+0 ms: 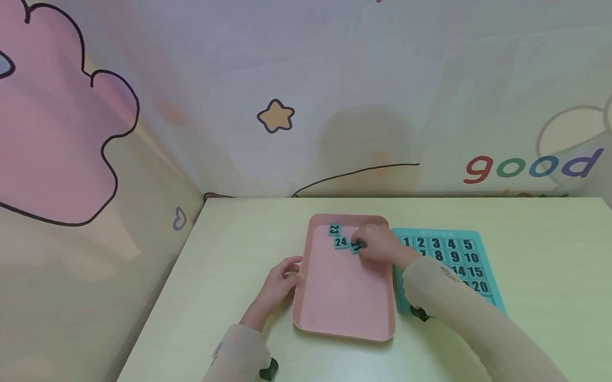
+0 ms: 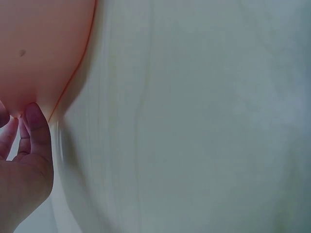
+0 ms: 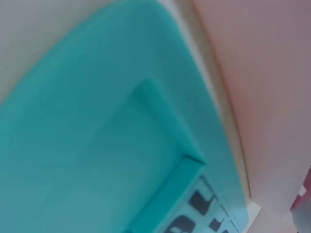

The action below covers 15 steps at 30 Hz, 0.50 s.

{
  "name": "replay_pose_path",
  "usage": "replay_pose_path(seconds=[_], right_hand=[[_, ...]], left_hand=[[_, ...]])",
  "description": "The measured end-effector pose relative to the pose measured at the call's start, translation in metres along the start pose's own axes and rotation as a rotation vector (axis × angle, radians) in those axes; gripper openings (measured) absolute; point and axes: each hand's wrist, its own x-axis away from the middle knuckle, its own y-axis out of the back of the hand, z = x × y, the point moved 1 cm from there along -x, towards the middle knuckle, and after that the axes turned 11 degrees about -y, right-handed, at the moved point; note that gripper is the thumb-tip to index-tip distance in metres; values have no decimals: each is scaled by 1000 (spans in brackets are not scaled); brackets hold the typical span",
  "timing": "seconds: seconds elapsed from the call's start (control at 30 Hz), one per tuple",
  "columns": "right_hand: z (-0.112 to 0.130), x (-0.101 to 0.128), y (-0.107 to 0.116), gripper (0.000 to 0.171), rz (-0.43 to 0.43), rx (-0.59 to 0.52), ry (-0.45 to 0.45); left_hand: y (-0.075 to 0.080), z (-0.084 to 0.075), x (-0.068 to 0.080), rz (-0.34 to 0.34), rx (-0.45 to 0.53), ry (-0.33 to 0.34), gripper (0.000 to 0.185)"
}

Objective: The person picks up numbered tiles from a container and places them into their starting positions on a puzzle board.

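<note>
A pink tray lies on the table, and my left hand grips its left rim. In the left wrist view, the thumb touches the tray wall. Over the upper right of the tray, my right hand pinches a small teal number tile, its number partly covered by the fingers. Beside it lie tile 24 and tile 23, the latter turned sideways. A teal number board with rows of numbered tiles sits right of the tray, partly under my right forearm.
The pale table extends around the tray and board. A printed cloth wall rises behind it. In the right wrist view, the board shows a recess beside its tiles, close to the tray's side.
</note>
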Motion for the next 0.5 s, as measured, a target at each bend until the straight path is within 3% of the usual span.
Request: replay_pose_path(seconds=[0.1,0.2,0.33,0.5], right_hand=[[2,4,-1,26,-57,41,3],[3,7,-2,34,-99,76,-62],[3,7,-8,43,-107,82,-159],[5,5,-15,46,-134,119,-179]], left_hand=[[-1,5,0,-16,-12,-3,40],[0,6,-1,-18,-18,-11,39],[0,7,-2,-11,-23,-11,40],[1,7,-2,2,-19,2,40]])
